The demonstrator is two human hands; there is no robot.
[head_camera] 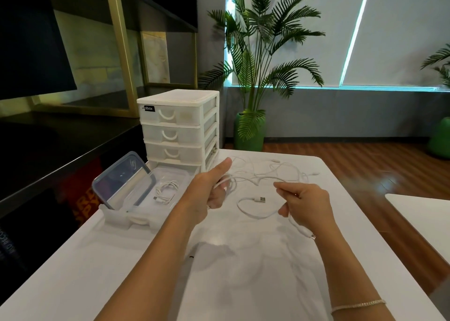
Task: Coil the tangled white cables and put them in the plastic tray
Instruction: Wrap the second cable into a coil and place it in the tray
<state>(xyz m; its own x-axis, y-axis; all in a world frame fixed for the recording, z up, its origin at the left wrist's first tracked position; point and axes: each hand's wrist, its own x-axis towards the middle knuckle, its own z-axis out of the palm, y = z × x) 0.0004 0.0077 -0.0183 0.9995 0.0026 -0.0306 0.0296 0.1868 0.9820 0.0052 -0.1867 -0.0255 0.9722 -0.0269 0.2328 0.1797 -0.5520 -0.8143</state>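
Winding loops around our left hand (pixel 214 189), we feed white cable (pixel 255 179) pinched in our right hand (pixel 304 203), tray (pixel 117 217) lying left of both.

The table (pixel 243 272) has a smooth white top with a soft sheen, and the white cables (pixel 280 174) look like smooth rubbery plastic (one ends in a shiny metal USB plug (pixel 260 199)). The drawer unit (pixel 179 128) is matt white plastic with frosted translucent fronts, the pulled-out tray (pixel 146 213) likewise translucent. The clear container lid (pixel 124 182) is glossy, and the floor (pixel 365 165) is polished wood.
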